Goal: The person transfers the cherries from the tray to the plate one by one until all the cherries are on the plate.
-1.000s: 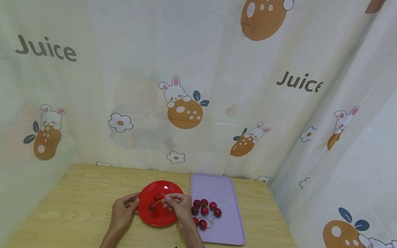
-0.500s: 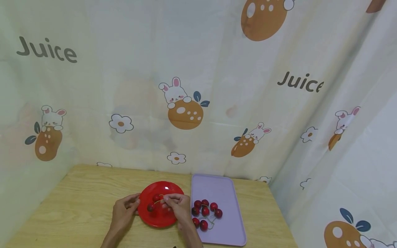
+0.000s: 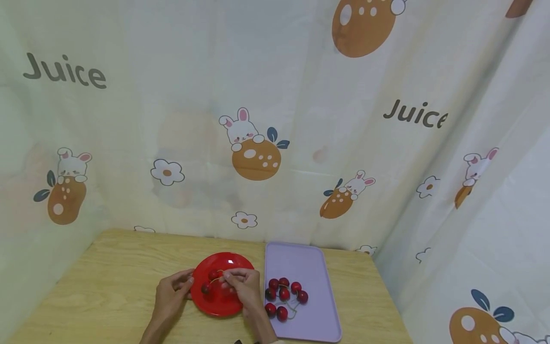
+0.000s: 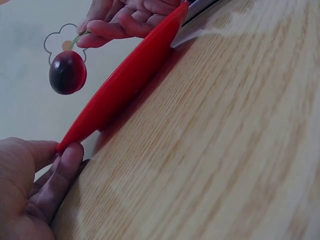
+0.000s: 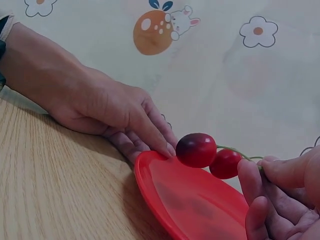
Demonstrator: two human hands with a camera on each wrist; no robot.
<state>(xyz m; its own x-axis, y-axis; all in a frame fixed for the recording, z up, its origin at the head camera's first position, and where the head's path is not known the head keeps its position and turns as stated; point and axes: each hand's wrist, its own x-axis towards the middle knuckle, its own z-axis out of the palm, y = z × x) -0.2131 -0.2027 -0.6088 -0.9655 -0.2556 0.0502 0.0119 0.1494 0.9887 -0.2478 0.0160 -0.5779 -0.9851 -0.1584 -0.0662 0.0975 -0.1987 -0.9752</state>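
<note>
Pale wooden table (image 3: 124,267): wavy lines, wide on the left.
Flat purple tray (image 3: 296,260): long sides run away from the person; round dark-red cherries (image 3: 284,294) on it.
Round shiny red plate (image 3: 221,307): near the tray's left edge.
Left hand (image 3: 171,294): pinches the plate's left edge.
Right hand (image 3: 247,288): pinches thin green stems (image 5: 233,148).
Two smooth red cherries (image 5: 196,150): in the air over the plate; fruit points left, stems right.

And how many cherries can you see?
10: two cherries held by their stems in the right hand over the red plate, eight on the purple tray: three back, three middle, two front. More could hide behind that hand.
</note>
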